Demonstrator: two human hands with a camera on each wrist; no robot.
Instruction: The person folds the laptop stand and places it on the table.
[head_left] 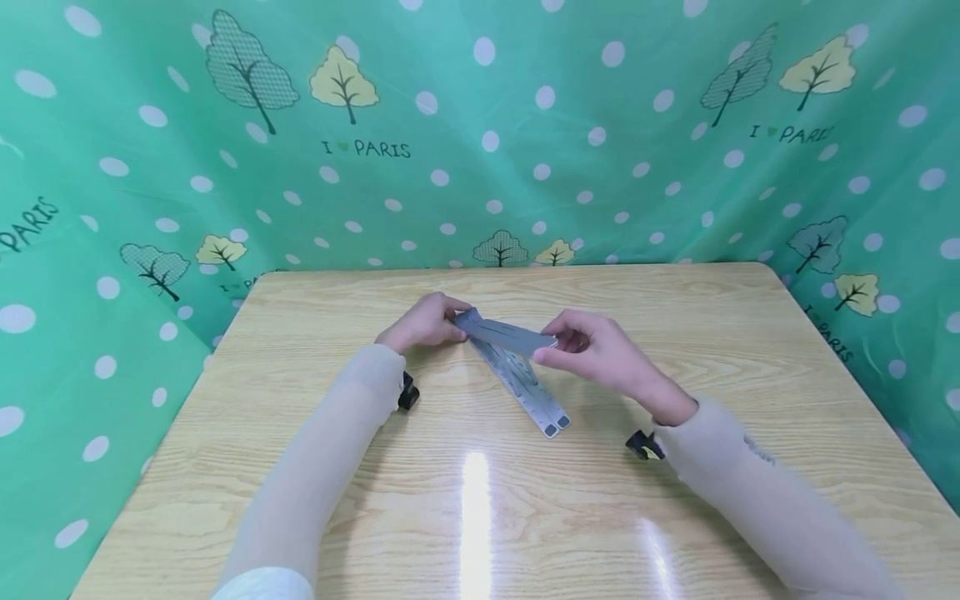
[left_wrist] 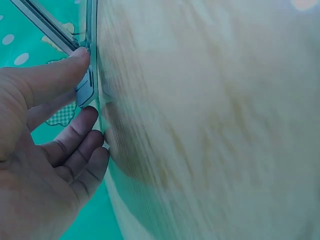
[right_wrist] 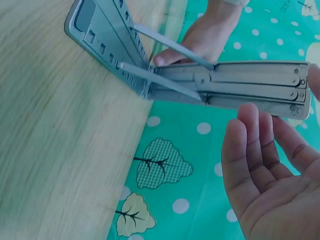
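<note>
A grey folding laptop stand [head_left: 517, 383] is partly unfolded, its slotted base lying on the table and its upper section raised at an angle. Two thin support struts [right_wrist: 165, 80] link the sections in the right wrist view. My left hand [head_left: 429, 321] pinches the hinged end between thumb and fingers; in the left wrist view its other fingers [left_wrist: 82, 135] curl beside the table surface. With thumb and index finger, my right hand [head_left: 596, 346] pinches the free end of the upper section. The remaining fingers [right_wrist: 250, 145] extend below that section in the right wrist view.
The wood-grain table [head_left: 300, 467] stretches around the stand. Behind it hangs a green dotted curtain [head_left: 480, 167] with printed trees. Black wrist mounts [head_left: 408, 392] stick out beneath both sleeves.
</note>
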